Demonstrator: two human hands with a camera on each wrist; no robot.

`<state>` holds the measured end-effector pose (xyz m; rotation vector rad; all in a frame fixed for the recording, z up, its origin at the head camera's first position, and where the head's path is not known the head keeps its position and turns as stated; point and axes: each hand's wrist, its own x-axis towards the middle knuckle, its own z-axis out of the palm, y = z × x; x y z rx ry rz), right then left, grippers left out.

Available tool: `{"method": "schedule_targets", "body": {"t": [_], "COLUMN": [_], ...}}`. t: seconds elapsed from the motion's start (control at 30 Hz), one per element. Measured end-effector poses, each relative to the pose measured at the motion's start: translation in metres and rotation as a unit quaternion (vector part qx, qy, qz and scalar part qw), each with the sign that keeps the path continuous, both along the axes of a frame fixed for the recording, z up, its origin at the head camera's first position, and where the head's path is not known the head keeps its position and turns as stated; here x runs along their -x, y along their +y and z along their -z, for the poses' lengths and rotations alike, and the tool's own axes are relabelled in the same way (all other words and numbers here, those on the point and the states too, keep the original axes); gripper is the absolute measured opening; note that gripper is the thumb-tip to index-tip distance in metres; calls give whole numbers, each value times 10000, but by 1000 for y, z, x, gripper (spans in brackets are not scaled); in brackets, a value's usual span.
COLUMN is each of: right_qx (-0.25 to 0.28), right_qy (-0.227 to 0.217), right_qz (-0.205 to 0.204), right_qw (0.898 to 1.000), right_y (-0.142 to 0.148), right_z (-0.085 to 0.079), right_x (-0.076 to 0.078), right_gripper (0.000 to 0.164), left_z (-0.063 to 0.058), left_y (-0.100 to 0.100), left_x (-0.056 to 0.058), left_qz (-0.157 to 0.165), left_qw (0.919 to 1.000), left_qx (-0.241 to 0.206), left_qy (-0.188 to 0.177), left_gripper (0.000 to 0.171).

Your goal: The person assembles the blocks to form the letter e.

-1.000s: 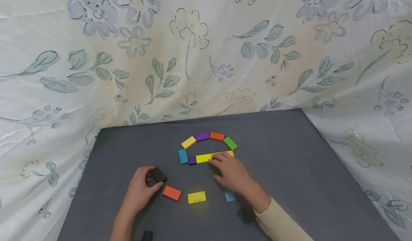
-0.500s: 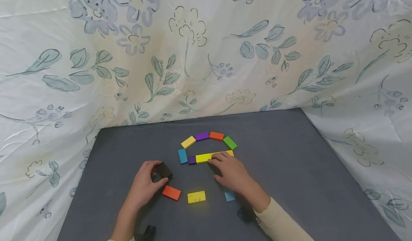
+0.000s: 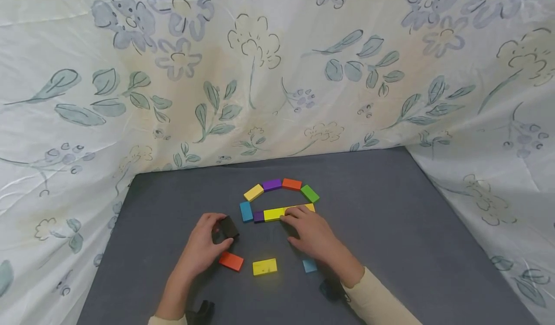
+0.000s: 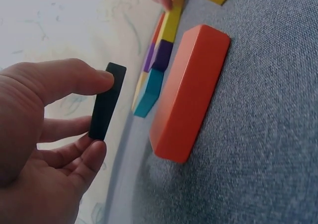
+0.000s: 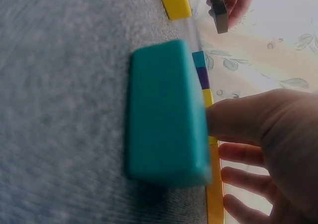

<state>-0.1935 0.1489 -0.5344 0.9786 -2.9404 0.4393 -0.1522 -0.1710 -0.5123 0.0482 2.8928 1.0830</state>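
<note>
My left hand point(image 3: 200, 249) pinches a black block point(image 3: 229, 227) between thumb and fingers, left of the block outline. In the left wrist view the black block point(image 4: 107, 101) is held on its narrow side, with a red block point(image 4: 191, 92) lying beyond it. My right hand point(image 3: 315, 234) rests its fingertips at the right part of a straight row, over a yellow block point(image 3: 274, 214) and an orange block point(image 3: 310, 207). A purple block point(image 3: 258, 216) ends that row at the left. Fingers partly hide the row.
An arc of blue point(image 3: 246, 211), pale yellow point(image 3: 253, 193), purple point(image 3: 272, 185), red point(image 3: 292, 184) and green blocks point(image 3: 310, 194) curves behind the row. Nearer lie a loose yellow block point(image 3: 264, 267) and a teal block point(image 3: 310, 265). Floral cloth point(image 3: 269, 74) hangs behind the dark tabletop point(image 3: 390, 209).
My left hand has carried the black block rightward and slightly away from me, closer to the blue block. The right hand has stayed in place at the row.
</note>
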Motion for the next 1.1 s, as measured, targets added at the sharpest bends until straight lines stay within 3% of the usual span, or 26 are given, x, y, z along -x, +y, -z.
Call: {"method": "schedule_targets", "body": {"t": [1.1], "right_qx": [78], "right_qy": [61], "right_qz": [-46], "right_qw": [9999], "right_y": [2], "right_z": [1], "right_x": [-1], "right_gripper": [55], "left_z": [6], "left_y": [22], "left_x": [12], "left_qz": [626], "left_qw": [9978], "left_qx": [-74], "left_qy": [195], "left_gripper": [60]}}
